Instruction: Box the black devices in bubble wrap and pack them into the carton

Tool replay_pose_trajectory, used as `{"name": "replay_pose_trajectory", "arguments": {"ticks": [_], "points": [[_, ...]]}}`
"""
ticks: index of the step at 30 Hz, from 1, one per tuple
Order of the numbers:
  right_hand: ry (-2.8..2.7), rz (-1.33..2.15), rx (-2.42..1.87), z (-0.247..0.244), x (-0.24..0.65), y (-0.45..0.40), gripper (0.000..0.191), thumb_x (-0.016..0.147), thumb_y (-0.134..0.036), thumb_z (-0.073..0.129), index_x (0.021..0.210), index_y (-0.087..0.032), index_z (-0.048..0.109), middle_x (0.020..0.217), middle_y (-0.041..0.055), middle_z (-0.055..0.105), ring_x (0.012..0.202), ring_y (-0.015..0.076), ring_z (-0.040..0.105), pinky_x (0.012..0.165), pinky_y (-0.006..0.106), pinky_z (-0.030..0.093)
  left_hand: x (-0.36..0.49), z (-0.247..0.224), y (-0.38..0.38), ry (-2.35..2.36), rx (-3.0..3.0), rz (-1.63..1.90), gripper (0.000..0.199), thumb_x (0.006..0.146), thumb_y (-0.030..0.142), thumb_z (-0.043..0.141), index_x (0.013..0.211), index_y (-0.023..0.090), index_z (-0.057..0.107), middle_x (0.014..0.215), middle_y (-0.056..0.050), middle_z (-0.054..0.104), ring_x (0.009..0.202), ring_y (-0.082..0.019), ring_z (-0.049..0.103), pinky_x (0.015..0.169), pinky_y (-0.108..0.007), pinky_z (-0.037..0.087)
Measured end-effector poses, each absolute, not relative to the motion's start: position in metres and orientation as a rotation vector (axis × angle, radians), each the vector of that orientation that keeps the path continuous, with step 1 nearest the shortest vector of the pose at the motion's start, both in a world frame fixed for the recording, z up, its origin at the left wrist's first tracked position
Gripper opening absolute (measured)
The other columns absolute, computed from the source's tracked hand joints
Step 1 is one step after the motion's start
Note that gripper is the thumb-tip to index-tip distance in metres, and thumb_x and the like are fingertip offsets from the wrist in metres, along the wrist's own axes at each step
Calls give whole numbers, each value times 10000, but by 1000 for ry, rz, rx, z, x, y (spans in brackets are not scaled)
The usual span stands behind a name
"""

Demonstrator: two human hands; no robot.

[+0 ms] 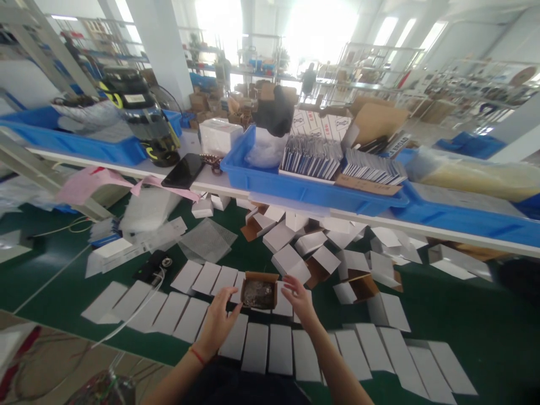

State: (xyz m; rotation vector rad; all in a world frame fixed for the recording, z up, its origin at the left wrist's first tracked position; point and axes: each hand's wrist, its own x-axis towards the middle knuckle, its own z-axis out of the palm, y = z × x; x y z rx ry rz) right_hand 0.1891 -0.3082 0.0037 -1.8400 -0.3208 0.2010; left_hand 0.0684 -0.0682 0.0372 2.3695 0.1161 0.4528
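A small open cardboard box (276,292) sits in the middle of the green table, its brown inside facing up. Something dark in a clear plastic bag (258,294) lies inside it; the exact kind is hard to make out. My left hand (219,318) is at the box's left side, thumb and fingers apart, the fingertips close to its edge. On the other side my right hand (298,299) hovers with bent, spread fingers and nothing visible in them. Closed white boxes (256,347) lie in rows around and below both hands.
Open white boxes (291,263) are heaped behind. A black device with a white cable (154,265) lies left, near clear plastic sheets (207,241). Above runs a shelf with blue bins (291,190), packed cards (312,157), a phone (183,171) and a large bottle (147,121).
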Motion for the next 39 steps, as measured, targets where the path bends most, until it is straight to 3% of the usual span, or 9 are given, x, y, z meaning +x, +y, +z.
{"name": "replay_pose_trajectory", "arguments": {"ticks": [6,12,18,23,27,30,34,36,39], "points": [[-470,416,-1740,-19,205,-287,409,887,-535,614,1115,-213,727,995,87,789,910,245,747,758,385,608,78,13,-79,-62,2379,400,377,942,193,561,1318,211,581,1260,-105,701,1165,-242,667,1023,-440,572],[-472,349,-1866,-28,209,-270,228,836,-289,631,1006,-202,754,929,64,782,870,244,724,781,399,599,78,-15,-76,-363,2501,372,398,971,123,475,1329,215,622,1329,-96,691,1274,-237,619,1067,-471,556],[-627,179,-1962,-7,186,-270,486,749,-42,565,1143,-266,742,1185,89,725,1114,255,650,1016,480,513,81,-16,-78,-379,2519,430,397,992,117,450,1320,229,642,1262,-88,725,1204,-233,652,1046,-445,575],[-1037,157,-2152,12,155,-295,691,801,-174,683,1458,-296,507,1570,105,474,1491,333,352,1168,619,370,78,4,-76,-312,2450,310,337,966,105,450,1089,209,746,1135,-101,759,1184,-256,653,1059,-462,545],[-1003,227,-2235,16,155,-296,482,897,-277,670,1372,-294,596,1537,97,517,1472,315,392,1176,603,371,82,23,-59,50,2364,330,319,927,92,436,774,205,692,899,-66,749,949,-209,709,910,-374,592],[-964,212,-2294,19,165,-289,496,830,-274,768,1309,-300,641,1468,100,574,1368,320,496,1125,559,429,99,32,-52,-2,2446,264,191,903,181,560,1043,199,690,1180,-106,705,1141,-250,656,1022,-435,539],[-960,240,-2339,17,177,-287,902,708,-332,874,1495,-254,439,1495,151,525,1345,346,495,1139,555,409,126,23,-57,-437,2547,-55,870,686,343,858,1447,178,471,1494,-185,528,1385,-336,498,1146,-510,438],[-998,279,-2329,12,178,-288,937,719,-332,866,1522,-237,391,1523,157,492,1379,345,464,1153,540,406,133,14,-59,-543,2578,-108,980,647,387,894,1481,176,425,1502,-199,521,1378,-337,510,1140,-498,445],[-1036,254,-2328,2,176,-287,896,784,-295,814,1543,-223,342,1526,169,468,1390,339,446,1145,526,435,136,4,-60,-618,2662,-77,918,734,408,852,1489,138,407,1484,-211,538,1357,-324,535,1140,-464,445]]}}
